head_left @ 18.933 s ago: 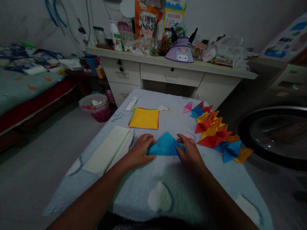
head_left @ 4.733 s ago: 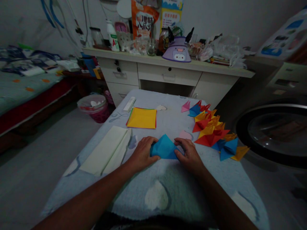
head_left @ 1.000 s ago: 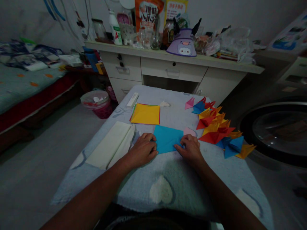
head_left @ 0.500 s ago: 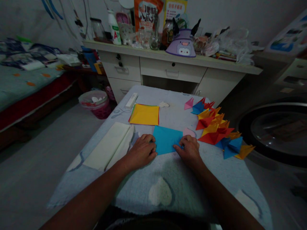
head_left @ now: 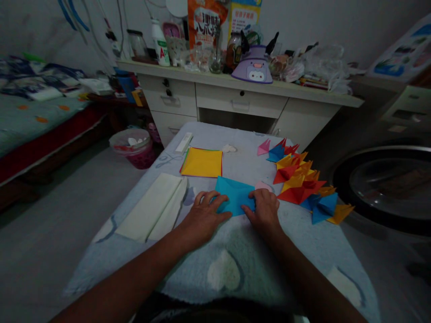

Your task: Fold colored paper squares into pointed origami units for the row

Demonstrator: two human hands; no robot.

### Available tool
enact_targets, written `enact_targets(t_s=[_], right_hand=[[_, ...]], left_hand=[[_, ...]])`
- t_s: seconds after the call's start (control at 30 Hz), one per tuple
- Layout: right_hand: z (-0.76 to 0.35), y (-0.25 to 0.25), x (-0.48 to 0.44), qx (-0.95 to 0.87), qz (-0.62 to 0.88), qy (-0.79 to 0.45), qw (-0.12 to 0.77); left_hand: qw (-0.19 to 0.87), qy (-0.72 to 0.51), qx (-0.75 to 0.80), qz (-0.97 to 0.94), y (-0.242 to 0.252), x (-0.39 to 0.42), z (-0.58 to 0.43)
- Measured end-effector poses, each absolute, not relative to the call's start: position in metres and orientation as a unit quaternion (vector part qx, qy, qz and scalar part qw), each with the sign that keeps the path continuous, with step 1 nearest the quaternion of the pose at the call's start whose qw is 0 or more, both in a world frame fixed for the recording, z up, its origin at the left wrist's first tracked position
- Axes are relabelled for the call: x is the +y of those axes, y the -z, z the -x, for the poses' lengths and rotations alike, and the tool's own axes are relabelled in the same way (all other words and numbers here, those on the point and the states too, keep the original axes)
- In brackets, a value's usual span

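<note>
A sheet of blue origami paper (head_left: 235, 193) lies in front of me on the cloth-covered table. My left hand (head_left: 208, 215) rests on its left part, fingers stretched out and thumb apart. At the right edge, my right hand (head_left: 264, 208) has its fingers curled, with thumb and forefinger on the paper. Behind the sheet sits a stack of square coloured paper (head_left: 204, 162), yellow on top. Folded paper figures (head_left: 301, 184) in red, yellow, blue and pink stand in rows to the right of my right hand.
A folded pale cloth or paper (head_left: 148, 206) lies left of my left hand. A small white box (head_left: 184, 142) and a crumpled white scrap (head_left: 229, 148) are farther back. Beyond the table stands a cluttered white desk (head_left: 242, 92); a pink bin (head_left: 138, 152) is at left, a washing machine (head_left: 387, 179) at right.
My left hand has slid right onto the blue paper, its fingers opening from a curled grip at the left edge. My right hand stays at the right edge. The view has shifted slightly.
</note>
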State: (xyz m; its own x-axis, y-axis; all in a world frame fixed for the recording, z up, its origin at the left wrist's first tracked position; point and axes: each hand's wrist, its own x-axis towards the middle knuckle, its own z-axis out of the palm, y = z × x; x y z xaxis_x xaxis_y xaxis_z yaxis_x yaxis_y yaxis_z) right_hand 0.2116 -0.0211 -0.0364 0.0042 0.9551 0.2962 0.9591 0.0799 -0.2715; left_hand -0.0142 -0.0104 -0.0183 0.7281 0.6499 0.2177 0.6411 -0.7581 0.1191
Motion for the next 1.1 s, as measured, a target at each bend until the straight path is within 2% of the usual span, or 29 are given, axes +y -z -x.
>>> enact_targets(t_s=[0.23, 0.5, 0.83, 0.93, 1.1], right_hand=[[-0.203, 0.027, -0.024, -0.805, 0.571, -0.060, 0.148], [-0.196, 0.022, -0.026, -0.789, 0.590, -0.069, 0.155], [-0.182, 0.006, -0.026, -0.789, 0.613, -0.030, 0.041], [-0.174, 0.007, -0.028, -0.770, 0.636, -0.014, 0.050], [-0.168, 0.015, -0.030, -0.756, 0.650, 0.017, 0.078]], left_hand=[[-0.002, -0.113, 0.326, -0.939, 0.015, -0.021, 0.018], [-0.014, -0.131, 0.332, -0.934, 0.023, -0.031, 0.040], [-0.009, -0.170, 0.347, -0.922, 0.028, -0.038, 0.050], [0.023, -0.195, 0.374, -0.907, 0.029, -0.038, 0.052], [0.148, -0.222, 0.446, -0.854, 0.026, -0.031, 0.051]])
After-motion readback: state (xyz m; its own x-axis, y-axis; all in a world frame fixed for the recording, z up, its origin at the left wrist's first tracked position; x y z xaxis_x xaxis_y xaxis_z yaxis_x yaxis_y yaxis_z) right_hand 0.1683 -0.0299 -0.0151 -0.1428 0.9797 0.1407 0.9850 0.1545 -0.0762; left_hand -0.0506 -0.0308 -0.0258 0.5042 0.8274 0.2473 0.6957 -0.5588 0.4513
